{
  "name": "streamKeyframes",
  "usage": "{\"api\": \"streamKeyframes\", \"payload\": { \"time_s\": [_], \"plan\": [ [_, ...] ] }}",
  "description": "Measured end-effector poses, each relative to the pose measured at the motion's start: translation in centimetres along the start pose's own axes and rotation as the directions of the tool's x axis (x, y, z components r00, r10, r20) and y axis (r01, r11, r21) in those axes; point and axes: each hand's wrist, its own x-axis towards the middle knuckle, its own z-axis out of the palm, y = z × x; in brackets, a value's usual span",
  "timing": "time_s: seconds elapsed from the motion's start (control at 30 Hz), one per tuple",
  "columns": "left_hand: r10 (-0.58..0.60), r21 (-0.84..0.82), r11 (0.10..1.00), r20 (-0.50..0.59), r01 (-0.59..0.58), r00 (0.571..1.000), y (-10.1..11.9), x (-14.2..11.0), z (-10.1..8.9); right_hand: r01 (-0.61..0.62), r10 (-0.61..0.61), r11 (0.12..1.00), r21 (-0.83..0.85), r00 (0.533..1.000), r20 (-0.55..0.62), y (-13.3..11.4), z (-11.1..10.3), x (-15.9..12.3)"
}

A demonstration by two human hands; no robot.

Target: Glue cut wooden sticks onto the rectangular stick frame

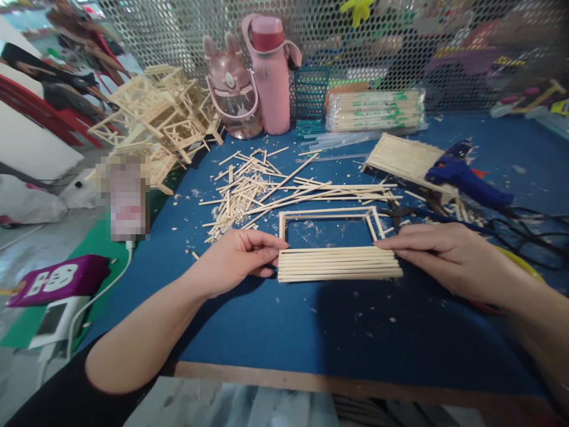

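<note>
A small frame of pale wooden sticks (340,265), with a row of sticks laid side by side along its near face, rests on the blue tabletop. Its open rear part is a thin rectangular outline. My left hand (242,258) pinches the left end of this stick frame between thumb and fingers. At the opposite end, my right hand (438,249) holds the right corner with its fingertips. Just behind the frame lies a pile of loose sticks (249,193) and broken bits.
A blue glue gun (471,178) leans on a stick panel (402,157) at the right, its black cable trailing. Behind stand a pink bottle (271,83), a rabbit-eared bottle (233,89) and packed sticks (377,111). Stacked stick models (155,115) and a charging phone (128,201) are left.
</note>
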Motion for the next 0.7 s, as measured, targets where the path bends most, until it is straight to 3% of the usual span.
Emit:
{"api": "streamKeyframes", "payload": {
  "time_s": [0.27,0.4,0.7],
  "plan": [
    [0.102,0.121,0.988,-0.048,-0.095,0.994,0.27,-0.48,0.02,0.084,-0.084,0.996,-0.002,0.996,-0.018,0.02,0.04,-0.01],
    [0.088,0.086,0.993,-0.095,-0.080,0.992,0.56,-0.63,0.26,0.125,-0.125,0.992,0.000,0.992,-0.024,0.15,0.00,-0.07],
    [0.071,-0.074,0.994,-0.044,-0.074,0.997,-0.13,-0.25,0.63,0.109,-0.109,0.994,0.026,0.994,0.000,-0.05,0.09,0.15]
  ]
}}
